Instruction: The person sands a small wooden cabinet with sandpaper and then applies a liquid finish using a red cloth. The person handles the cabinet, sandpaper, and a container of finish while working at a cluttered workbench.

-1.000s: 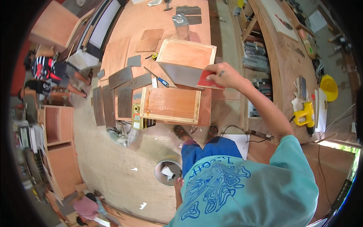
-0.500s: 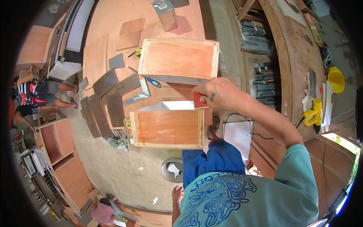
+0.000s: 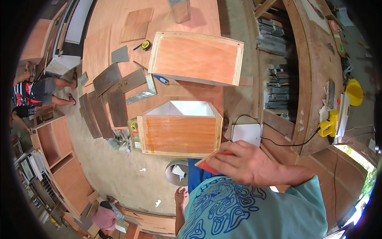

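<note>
My right hand (image 3: 242, 163) is closed on a flat red piece (image 3: 211, 164) with a pale edge, held before my shirt. It is just off the lower right corner of the nearer wooden box (image 3: 181, 133). That box's upward face has a wet-looking sheen with darker orange streaks at its left, and its white inside shows behind. My left hand (image 3: 181, 196) hangs low beside my body, fingers loosely curled and apart, with nothing visible in it. A second plywood-edged box (image 3: 195, 57) lies farther back on the worktable.
Dark brown boards (image 3: 119, 109), a blue-handled tool (image 3: 161, 79) and a tape measure (image 3: 146, 45) lie on the table. A round bin (image 3: 171, 174) stands in front. At the right are a yellow power tool (image 3: 329, 125) and its cord. Other people are at the left.
My right hand has come from beyond the nearer box's right corner back toward my body, carrying the red piece. The view has shifted slightly.
</note>
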`<state>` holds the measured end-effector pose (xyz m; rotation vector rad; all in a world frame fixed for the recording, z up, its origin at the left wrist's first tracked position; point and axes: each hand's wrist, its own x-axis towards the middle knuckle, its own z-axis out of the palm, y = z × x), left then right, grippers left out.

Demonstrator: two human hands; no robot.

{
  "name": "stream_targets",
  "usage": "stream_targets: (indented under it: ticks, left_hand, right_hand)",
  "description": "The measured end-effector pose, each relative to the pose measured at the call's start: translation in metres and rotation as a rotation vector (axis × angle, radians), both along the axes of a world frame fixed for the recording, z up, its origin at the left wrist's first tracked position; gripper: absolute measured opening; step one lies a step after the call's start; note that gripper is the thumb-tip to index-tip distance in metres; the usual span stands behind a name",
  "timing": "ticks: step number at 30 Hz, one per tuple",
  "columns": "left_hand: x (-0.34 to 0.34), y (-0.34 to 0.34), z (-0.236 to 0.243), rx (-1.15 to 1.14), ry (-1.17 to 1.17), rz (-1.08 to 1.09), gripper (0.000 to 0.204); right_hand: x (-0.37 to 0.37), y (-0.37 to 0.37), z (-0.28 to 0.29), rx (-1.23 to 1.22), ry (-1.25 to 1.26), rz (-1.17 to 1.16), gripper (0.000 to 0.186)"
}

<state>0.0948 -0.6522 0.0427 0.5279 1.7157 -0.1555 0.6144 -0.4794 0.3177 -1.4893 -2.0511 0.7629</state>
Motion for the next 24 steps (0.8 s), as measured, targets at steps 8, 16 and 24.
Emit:
stream_targets:
  ticks: [8,16,24]
  left_hand:
    - [-0.020,-0.016,-0.001,-0.105,0.019,0.017,0.045]
    - [0.041,0.003,-0.038,0.219,-0.008,0.271,0.063]
    - [0.090,-0.077,-0.072,0.181,-0.068,0.453,0.062]
  right_hand:
    - [-0.023,0.020,-0.031,0.143,-0.003,0.014,0.035]
    - [-0.050,0.090,-0.037,0.390,-0.071,0.210,0.027]
    - [-0.090,0.129,-0.058,0.458,-0.173,0.527,0.027]
